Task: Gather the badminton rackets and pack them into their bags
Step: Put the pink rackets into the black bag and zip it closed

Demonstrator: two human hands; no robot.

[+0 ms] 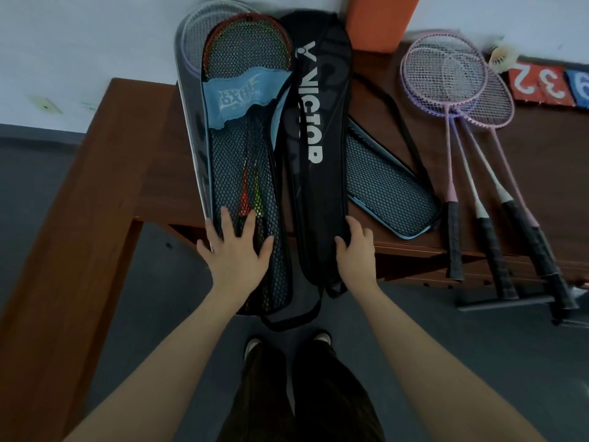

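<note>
A black mesh racket bag (pixel 242 145) with a blue patch lies lengthwise on the brown table (pixel 134 161), holding a red racket and a yellow-green one. My left hand (pixel 237 250) rests flat on its near end, fingers spread. Beside it lies a black Victor bag (pixel 318 129). My right hand (pixel 355 250) grips that bag's right edge near its bottom. Three pink and purple rackets (pixel 459 90) lie loose on the table to the right, handles over the near edge. A white-framed racket (pixel 197 36) sits in a grey cover behind the mesh bag.
Another flat mesh bag (pixel 385 183) with blue trim lies partly under the Victor bag. An orange box (pixel 379 20) stands at the back. A shuttlecock (pixel 502 57) and red and blue number cards (pixel 541 86) sit at the far right. Grey floor lies below.
</note>
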